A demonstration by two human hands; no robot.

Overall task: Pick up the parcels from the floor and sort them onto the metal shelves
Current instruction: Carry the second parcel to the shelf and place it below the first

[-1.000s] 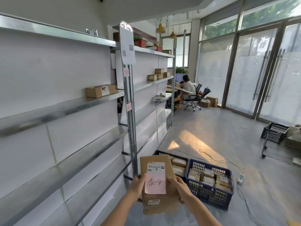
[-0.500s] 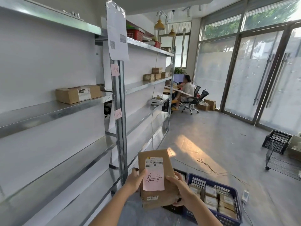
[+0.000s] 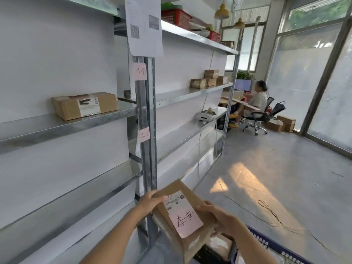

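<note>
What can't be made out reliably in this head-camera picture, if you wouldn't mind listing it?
- Printed text on the held parcel's label: too small, blurred.
- Its underside and the right hand's fingers beneath it: hidden by the parcel.
- Blue crate contents: cut off by the bottom edge, covered by the forearm.
- Sheet taped to the upright: QR codes and print blurred, top cropped.
- Upper pink note: handwriting too faint to read.
- Left hand grip: fingertips only partly visible.

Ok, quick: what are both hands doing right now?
Left hand: closed on the left edge of the cardboard parcel.
Right hand: closed on the same parcel's right edge.
</note>
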